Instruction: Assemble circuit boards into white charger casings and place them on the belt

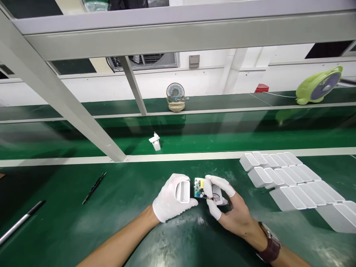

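My left hand (172,198), in a white glove, is closed around a white plastic housing (183,191) whose open end faces up and toward me. Just to its right, my right hand (222,198), with white finger cots, grips a small circuit board (198,188). The board carries green, blue and yellow parts. A white plastic cap (217,195) sits at the board's right end, partly hidden by my fingers, with thin dark wires beside it. A narrow gap separates the board from the housing's opening. Both hands are above the green bench mat (133,222).
Rows of white housings (289,176) stand on the right. A black pen-like tool (94,188) and a silver-and-black rod (22,222) lie on the left. Behind the white rail are a small white part (155,141), a beige fan (175,97) and a green fan (318,85). A metal post (69,96) slants across the left.
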`<act>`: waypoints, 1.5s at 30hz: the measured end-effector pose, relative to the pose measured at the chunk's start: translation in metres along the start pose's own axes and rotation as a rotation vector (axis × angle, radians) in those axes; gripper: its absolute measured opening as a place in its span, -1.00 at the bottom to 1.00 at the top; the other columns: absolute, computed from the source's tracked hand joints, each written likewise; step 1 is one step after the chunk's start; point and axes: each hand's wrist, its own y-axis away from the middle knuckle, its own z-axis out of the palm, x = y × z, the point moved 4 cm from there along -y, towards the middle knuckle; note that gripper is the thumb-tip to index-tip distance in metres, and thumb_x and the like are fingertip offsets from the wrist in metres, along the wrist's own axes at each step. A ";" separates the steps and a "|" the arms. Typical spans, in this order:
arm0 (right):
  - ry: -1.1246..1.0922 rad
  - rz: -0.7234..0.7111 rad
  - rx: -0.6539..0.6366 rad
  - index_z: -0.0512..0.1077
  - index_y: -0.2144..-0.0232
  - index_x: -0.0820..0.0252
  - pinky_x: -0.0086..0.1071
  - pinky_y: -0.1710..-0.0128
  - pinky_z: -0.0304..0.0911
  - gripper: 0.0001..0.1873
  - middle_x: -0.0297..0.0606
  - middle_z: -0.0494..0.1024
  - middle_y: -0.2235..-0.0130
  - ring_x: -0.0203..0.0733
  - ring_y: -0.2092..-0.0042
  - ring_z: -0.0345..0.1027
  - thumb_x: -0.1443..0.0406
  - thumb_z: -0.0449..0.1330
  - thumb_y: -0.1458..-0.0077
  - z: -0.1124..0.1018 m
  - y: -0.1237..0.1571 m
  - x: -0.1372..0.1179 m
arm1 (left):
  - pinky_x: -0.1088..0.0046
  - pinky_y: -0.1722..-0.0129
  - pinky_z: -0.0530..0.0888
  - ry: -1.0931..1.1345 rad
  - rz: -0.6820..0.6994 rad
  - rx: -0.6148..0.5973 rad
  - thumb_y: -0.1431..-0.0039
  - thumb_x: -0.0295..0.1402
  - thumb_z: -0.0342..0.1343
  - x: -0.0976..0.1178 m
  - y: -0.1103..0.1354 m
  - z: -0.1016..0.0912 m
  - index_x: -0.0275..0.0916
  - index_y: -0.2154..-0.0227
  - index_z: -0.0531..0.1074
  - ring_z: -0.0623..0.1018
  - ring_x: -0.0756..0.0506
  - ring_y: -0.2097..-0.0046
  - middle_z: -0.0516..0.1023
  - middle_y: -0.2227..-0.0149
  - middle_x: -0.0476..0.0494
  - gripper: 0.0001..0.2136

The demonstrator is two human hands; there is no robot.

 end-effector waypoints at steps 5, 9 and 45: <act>0.042 -0.015 -0.057 0.16 -0.29 0.07 -0.26 0.19 0.46 -0.33 -0.08 0.39 -0.10 -0.16 0.16 0.41 0.47 0.18 -0.17 0.000 0.001 -0.003 | 0.22 0.19 0.61 -0.073 0.200 0.087 0.15 -0.33 0.45 0.004 -0.001 0.001 -0.22 0.02 0.32 0.57 -0.19 0.16 0.48 0.16 -0.22 -0.39; 0.048 -0.046 -0.165 0.11 -0.32 0.10 -0.25 0.19 0.46 -0.29 -0.08 0.40 -0.03 -0.17 0.18 0.40 0.49 0.16 -0.17 0.006 0.004 -0.007 | 0.23 0.21 0.61 -0.104 0.315 0.085 -0.01 -0.32 0.36 0.005 -0.002 0.001 -0.25 -0.03 0.30 0.55 -0.18 0.17 0.48 0.18 -0.26 -0.47; 0.326 -0.155 -0.253 0.03 -0.33 0.13 0.15 -0.22 0.20 -0.22 -0.14 0.46 0.08 -0.05 0.10 0.37 0.51 0.10 -0.09 0.016 -0.002 -0.012 | 0.18 0.19 0.58 -0.187 0.341 -0.042 -0.12 -0.28 0.30 0.003 -0.004 0.012 -0.21 -0.05 0.30 0.58 -0.22 0.13 0.52 0.15 -0.26 -0.53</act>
